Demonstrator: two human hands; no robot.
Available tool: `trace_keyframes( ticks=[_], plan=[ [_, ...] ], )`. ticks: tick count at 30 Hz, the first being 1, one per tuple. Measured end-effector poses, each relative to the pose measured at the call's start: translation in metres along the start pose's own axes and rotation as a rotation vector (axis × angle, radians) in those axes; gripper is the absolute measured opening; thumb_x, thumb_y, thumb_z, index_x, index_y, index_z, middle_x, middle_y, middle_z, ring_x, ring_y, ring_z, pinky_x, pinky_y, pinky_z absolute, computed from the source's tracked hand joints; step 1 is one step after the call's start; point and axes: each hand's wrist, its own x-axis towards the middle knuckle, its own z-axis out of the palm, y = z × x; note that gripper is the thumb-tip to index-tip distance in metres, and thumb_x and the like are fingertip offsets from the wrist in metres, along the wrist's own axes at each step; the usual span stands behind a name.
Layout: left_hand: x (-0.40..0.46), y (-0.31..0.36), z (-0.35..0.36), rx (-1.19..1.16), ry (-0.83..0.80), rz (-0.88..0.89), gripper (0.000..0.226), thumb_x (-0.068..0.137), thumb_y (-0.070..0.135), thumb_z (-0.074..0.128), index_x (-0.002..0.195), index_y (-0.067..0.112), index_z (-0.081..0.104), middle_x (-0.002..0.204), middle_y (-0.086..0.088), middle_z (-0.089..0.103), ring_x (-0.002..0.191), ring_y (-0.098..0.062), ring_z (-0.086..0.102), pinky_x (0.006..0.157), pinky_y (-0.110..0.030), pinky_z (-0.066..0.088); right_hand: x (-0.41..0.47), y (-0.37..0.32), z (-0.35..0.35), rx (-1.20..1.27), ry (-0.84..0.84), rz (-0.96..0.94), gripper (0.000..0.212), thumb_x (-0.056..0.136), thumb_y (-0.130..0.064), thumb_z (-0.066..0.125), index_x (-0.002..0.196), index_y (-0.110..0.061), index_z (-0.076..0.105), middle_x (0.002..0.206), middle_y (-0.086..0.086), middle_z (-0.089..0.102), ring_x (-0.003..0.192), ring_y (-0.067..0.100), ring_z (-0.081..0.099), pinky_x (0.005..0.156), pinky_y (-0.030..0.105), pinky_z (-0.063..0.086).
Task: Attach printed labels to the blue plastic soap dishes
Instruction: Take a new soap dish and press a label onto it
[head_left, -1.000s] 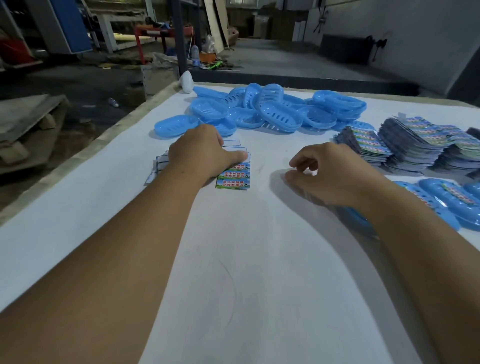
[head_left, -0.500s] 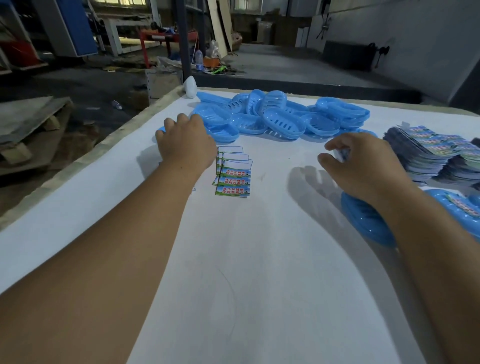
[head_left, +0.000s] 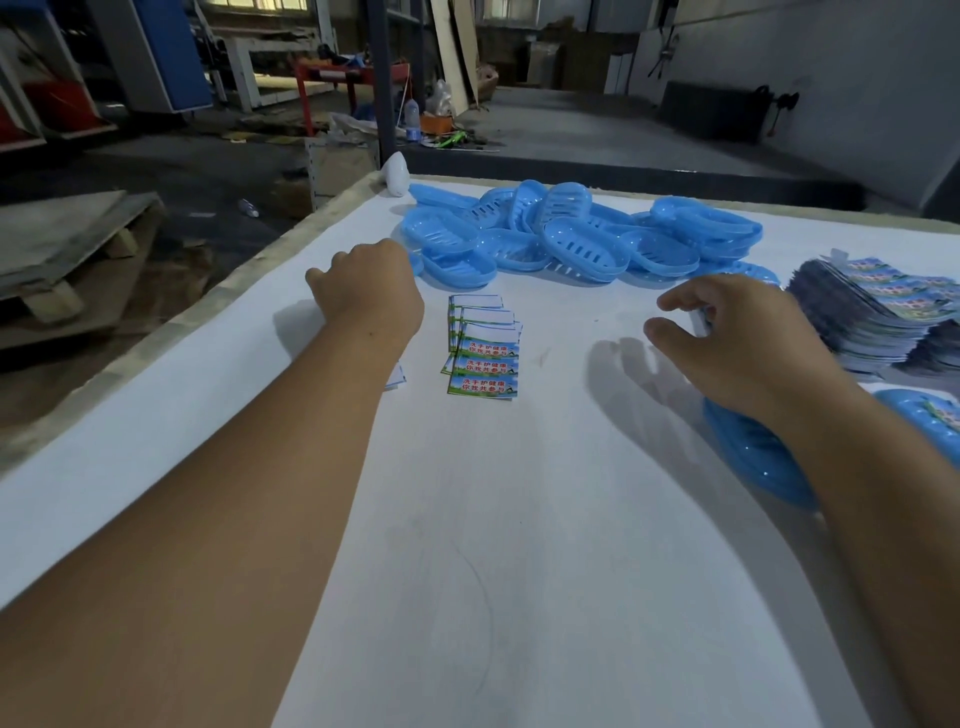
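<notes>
Both hands over the table (head_left: 519, 571). Left hand (head_left: 371, 293) has moved off the labels (head_left: 484, 358) since a second ago and now sits at the near edge of the dish pile (head_left: 566, 236), fingers curled under; I cannot tell whether it grips a dish. Right hand (head_left: 748, 343) has lifted and moved back from the table centre; thumb and fingers pinch a small pale slip (head_left: 698, 323), likely a label. Labels lie fanned between the hands, nearer the left. Under the right wrist, one dish (head_left: 753, 457). Right of that hand, label stacks (head_left: 883, 317) and a labelled dish (head_left: 930, 415).
</notes>
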Motion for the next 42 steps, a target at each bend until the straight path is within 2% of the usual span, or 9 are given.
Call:
trace_keyframes(
  ticks=[8,14,17,20,23,29,36,39,42],
  plan=[
    [-0.027,0.024,-0.032,-0.488,0.211,0.300,0.028,0.105,0.016,0.045,0.123,0.010,0.065,0.121,-0.012,0.059,0.105,-0.023,0.058,0.088,-0.034,0.046,-0.005,-0.008,-0.004,0.123,0.061,-0.060,0.035,0.093,-0.040,0.067,0.127,-0.032,0.064,0.121,-0.010,0.064,0.103,0.008,0.055,0.088,0.026,0.039],
    [-0.063,0.055,-0.041,-0.956,-0.274,0.333,0.032,0.105,0.026,0.041,0.101,0.020,0.073,0.098,-0.004,0.073,0.084,-0.015,0.065,0.073,-0.028,0.051,-0.016,-0.025,-0.003,0.414,-0.174,-0.230,0.093,0.069,-0.029,0.094,0.145,-0.044,0.043,0.145,-0.018,0.044,0.114,-0.006,0.052,0.092,0.016,0.046],
    [-0.071,0.059,-0.036,-1.049,-0.427,0.263,0.033,0.104,0.025,0.044,0.098,0.015,0.075,0.098,-0.016,0.075,0.089,-0.028,0.072,0.083,-0.040,0.057,-0.017,-0.028,0.001,0.364,-0.186,-0.303,0.089,0.065,-0.026,0.096,0.143,-0.034,0.052,0.134,-0.018,0.049,0.102,-0.023,0.047,0.090,0.008,0.042],
    [-0.074,0.059,-0.033,-1.117,-0.549,0.186,0.032,0.102,0.026,0.046,0.098,0.013,0.075,0.096,-0.015,0.077,0.093,-0.032,0.074,0.090,-0.054,0.057,-0.016,-0.025,-0.003,0.270,-0.186,-0.286,0.078,0.067,-0.033,0.093,0.137,-0.036,0.057,0.121,-0.024,0.052,0.093,-0.019,0.050,0.078,0.004,0.040],
    [-0.072,0.058,-0.031,-1.079,-0.576,0.208,0.034,0.102,0.031,0.047,0.092,0.019,0.077,0.090,-0.006,0.078,0.088,-0.025,0.074,0.088,-0.046,0.058,-0.016,-0.022,-0.005,0.204,-0.217,-0.259,0.077,0.066,-0.047,0.090,0.135,-0.040,0.057,0.120,-0.026,0.057,0.093,-0.013,0.053,0.077,0.009,0.040],
    [-0.066,0.045,-0.033,-0.411,-0.112,0.332,0.033,0.100,0.038,0.047,0.089,0.013,0.066,0.087,-0.007,0.066,0.085,-0.030,0.061,0.068,-0.034,0.040,-0.017,-0.011,-0.010,0.072,-0.318,-0.148,0.075,0.066,-0.063,0.082,0.133,-0.045,0.054,0.110,-0.031,0.056,0.094,-0.009,0.053,0.080,0.024,0.040],
    [-0.058,0.029,-0.038,-0.018,-0.272,0.285,0.052,0.079,0.071,0.062,0.087,0.020,0.061,0.085,-0.002,0.063,0.079,-0.021,0.059,0.054,-0.031,0.034,-0.020,-0.009,-0.012,0.042,-0.428,-0.106,0.063,0.064,-0.064,0.079,0.121,-0.047,0.057,0.117,-0.027,0.058,0.100,0.004,0.061,0.088,0.032,0.050],
    [-0.060,0.028,-0.039,0.004,-0.322,0.285,0.054,0.075,0.071,0.068,0.084,0.019,0.056,0.085,-0.003,0.061,0.078,-0.021,0.058,0.054,-0.031,0.033,-0.021,-0.011,-0.012,0.010,-0.463,-0.098,0.072,0.064,-0.074,0.074,0.128,-0.050,0.052,0.121,-0.027,0.055,0.099,0.002,0.058,0.078,0.026,0.043],
    [-0.060,0.028,-0.040,-0.028,-0.320,0.285,0.054,0.074,0.067,0.073,0.086,0.017,0.055,0.085,-0.003,0.061,0.076,-0.020,0.056,0.054,-0.031,0.033,-0.021,-0.012,-0.009,-0.014,-0.453,-0.101,0.082,0.062,-0.084,0.064,0.134,-0.047,0.049,0.128,-0.021,0.055,0.106,0.011,0.057,0.088,0.032,0.042]
  ],
)
